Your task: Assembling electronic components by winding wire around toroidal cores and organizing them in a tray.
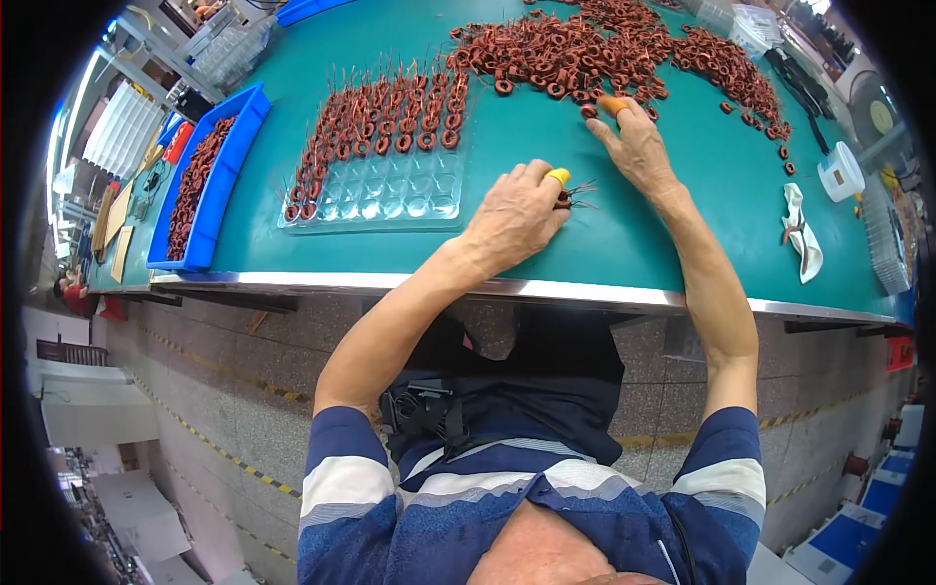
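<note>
My left hand, a yellow cot on one finger, is closed around a few copper-wound ring coils whose thin wire leads stick out to the right. Most of those coils are hidden by the fingers. At the near edge of a big heap of the same coils, my right hand has thumb and orange-capped index finger closed about one ring coil. Left of my left hand lies a clear plastic tray with round pockets. Its far rows and left column hold coils, leads upward; several near pockets are bare.
A long blue bin of coils stands at the left of the green table. More loose coils spread to the far right. At the right are a white cloth-like piece and a white tub. The metal table edge runs before me.
</note>
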